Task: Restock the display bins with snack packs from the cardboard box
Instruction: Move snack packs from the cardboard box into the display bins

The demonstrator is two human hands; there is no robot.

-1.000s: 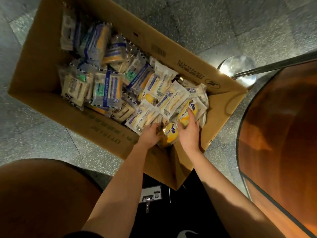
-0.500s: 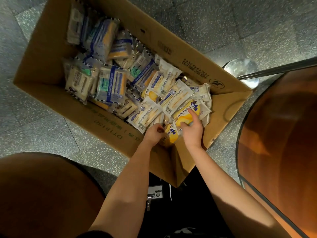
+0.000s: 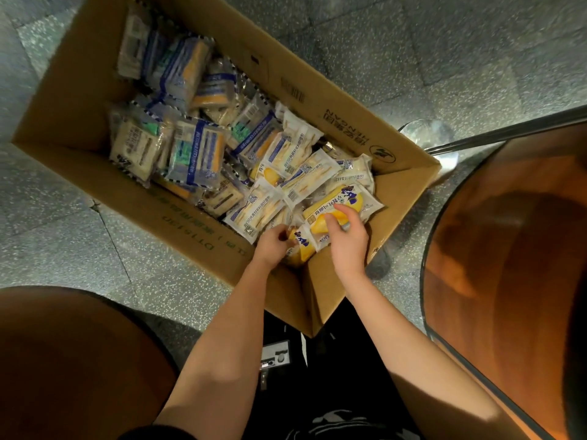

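Nearest: a small grey device (image 3: 275,357) against dark clothing, flanked by a brown rounded surface (image 3: 63,360) at the left and a glossy wooden tabletop (image 3: 508,265) at the right. Left hand (image 3: 272,246): at the near corner of the cardboard box (image 3: 190,227), fingers curled, pinching the edge of a small yellow pack (image 3: 303,246). Right hand (image 3: 348,241): just beside it, bent fingers resting on a larger yellow pack (image 3: 346,200); whether it grips cannot be told. Both packs lie inside the box, at its near right end. White-and-blue packs (image 3: 286,173): heaped loosely just beyond the hands. Blue-banded packs (image 3: 197,154): piled towards the far left end. Box stands on a speckled stone floor (image 3: 413,58). Metal stand base (image 3: 425,134): beyond the box's right wall.
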